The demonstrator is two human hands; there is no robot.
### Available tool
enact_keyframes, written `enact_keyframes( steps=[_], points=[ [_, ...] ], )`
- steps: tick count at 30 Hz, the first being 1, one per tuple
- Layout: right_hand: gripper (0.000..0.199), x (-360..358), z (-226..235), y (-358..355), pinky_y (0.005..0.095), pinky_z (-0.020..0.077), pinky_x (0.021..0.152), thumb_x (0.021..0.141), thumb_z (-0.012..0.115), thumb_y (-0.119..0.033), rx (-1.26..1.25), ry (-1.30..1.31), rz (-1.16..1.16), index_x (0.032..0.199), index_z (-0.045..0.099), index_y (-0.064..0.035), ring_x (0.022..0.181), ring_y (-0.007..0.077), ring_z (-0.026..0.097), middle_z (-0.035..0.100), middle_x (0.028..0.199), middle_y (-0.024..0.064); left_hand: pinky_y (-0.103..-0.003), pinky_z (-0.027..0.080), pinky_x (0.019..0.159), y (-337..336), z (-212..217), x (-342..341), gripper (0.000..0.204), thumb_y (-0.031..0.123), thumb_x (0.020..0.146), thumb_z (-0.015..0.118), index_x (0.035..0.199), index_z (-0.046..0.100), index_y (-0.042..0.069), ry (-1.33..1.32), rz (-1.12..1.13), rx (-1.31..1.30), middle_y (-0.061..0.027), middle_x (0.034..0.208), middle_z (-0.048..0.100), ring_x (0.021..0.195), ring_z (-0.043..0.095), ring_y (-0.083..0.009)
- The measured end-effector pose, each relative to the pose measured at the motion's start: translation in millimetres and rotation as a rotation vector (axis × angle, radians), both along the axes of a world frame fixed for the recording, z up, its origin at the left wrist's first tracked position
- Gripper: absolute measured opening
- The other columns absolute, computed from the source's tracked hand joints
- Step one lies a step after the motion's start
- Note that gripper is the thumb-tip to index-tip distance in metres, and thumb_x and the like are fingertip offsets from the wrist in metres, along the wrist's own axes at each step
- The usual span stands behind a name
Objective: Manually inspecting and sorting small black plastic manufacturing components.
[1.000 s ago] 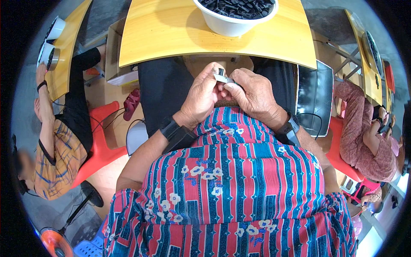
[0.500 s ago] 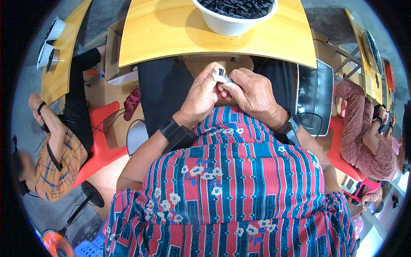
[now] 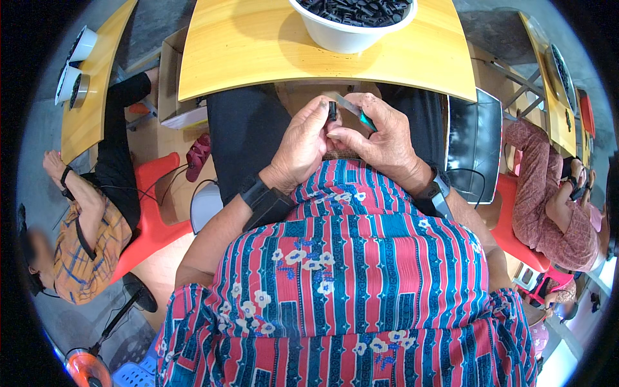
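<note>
Between the thumb and fingers of my left hand [image 3: 300, 143] I pinch a small black plastic part [image 3: 333, 111], held upright over my lap. My right hand [image 3: 388, 138] is closed round a small knife [image 3: 367, 120] with a green handle. Its flat grey blade [image 3: 348, 104] points up and to the left, a little apart from the black part. Both hands are close together just in front of the table edge. Beyond them, a white tub [image 3: 342, 42] on the table is heaped with similar small black parts [image 3: 354, 11].
The yellow table [image 3: 258, 58] has its curved near edge just past my hands. A cardboard box [image 3: 173, 84] stands left of it, a black padded panel [image 3: 474, 145] right. People sit at tables on both sides, on red stools [image 3: 155, 216]. White tubs [image 3: 82, 44] stand on the left table.
The blade has come away from the black part and now angles up and left. My right hand has turned, showing the green handle; my left hand stays nearly in place.
</note>
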State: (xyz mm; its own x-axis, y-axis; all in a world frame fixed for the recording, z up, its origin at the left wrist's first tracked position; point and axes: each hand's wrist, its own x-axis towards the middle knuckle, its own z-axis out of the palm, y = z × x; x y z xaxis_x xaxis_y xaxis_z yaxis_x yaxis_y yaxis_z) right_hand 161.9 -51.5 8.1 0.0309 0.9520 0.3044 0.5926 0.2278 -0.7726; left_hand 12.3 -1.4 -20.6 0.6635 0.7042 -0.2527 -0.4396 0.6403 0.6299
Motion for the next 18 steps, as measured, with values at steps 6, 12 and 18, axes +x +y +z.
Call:
enact_keyframes(
  steps=[6,12,18],
  points=[
    [0.039,0,4,-1,0.0335,0.0525,0.075,0.076,0.076,-0.022,-0.037,0.024,-0.015,0.107,0.062,-0.0034,0.088,0.0317,0.066,0.065,0.095,0.0159,-0.024,0.047,0.068,2,-7,-3,0.028,0.032,0.102,0.040,0.103,0.053,0.008,0.011,-0.105,0.032,-0.0003,0.080,0.050,0.072,0.050,-0.0089],
    [0.028,2,-4,1,0.0318,0.0517,0.073,0.082,0.070,-0.016,-0.033,0.085,-0.020,0.105,0.062,-0.0017,0.083,0.0292,0.067,0.065,0.091,0.0164,-0.029,0.047,0.070,6,-18,-6,0.028,0.030,0.102,0.038,0.103,0.054,0.007,-0.131,-0.167,-0.046,-0.0008,0.078,0.053,0.072,0.052,-0.0118],
    [0.018,4,-6,3,0.0295,0.0499,0.071,0.090,0.060,-0.013,-0.090,0.267,0.009,0.100,0.061,0.0014,0.077,0.0197,0.064,0.064,0.085,0.0124,-0.032,0.044,0.069,7,-11,-8,0.032,0.037,0.100,0.039,0.090,0.052,0.009,-0.084,-0.262,-0.104,0.0004,0.073,0.046,0.069,0.048,-0.0140]
  ],
)
